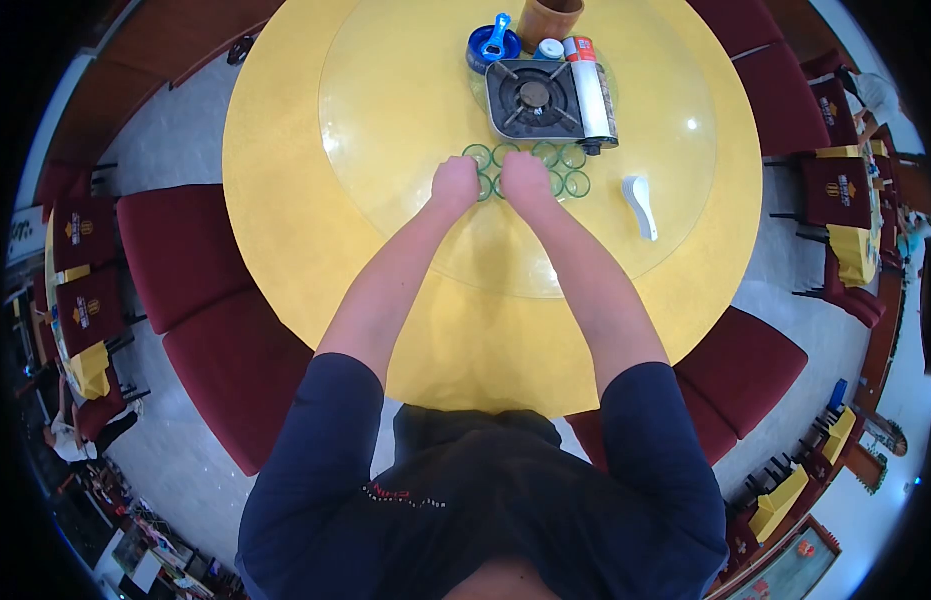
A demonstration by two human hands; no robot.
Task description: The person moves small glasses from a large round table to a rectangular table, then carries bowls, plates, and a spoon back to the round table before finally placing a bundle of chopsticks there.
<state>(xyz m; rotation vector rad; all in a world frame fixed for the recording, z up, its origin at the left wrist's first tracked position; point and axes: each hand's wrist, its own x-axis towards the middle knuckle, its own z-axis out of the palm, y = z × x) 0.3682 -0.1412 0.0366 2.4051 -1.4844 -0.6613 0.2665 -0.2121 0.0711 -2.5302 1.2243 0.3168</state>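
Note:
My left hand [456, 184] is closed at the left end of a cluster of green-rimmed glasses, against a glass [485, 188] on its right side. My right hand [527, 180] is also closed, over the middle of the cluster, with a glass [557, 183] just to its right. The fingers of both hands are mostly turned away, so what they grip is hidden. More glasses [574, 156] stand in two rough rows around the hands, on the glass turntable [386, 130]. Some are partly covered by the hands.
Behind the glasses stands a portable gas stove [534, 95]. A blue bowl [481, 50] with a blue object, a brown pot [552, 20] and small containers sit beyond it. White spoons [641, 208] lie to the right. Dark red chairs [191, 250] surround the yellow table [276, 200].

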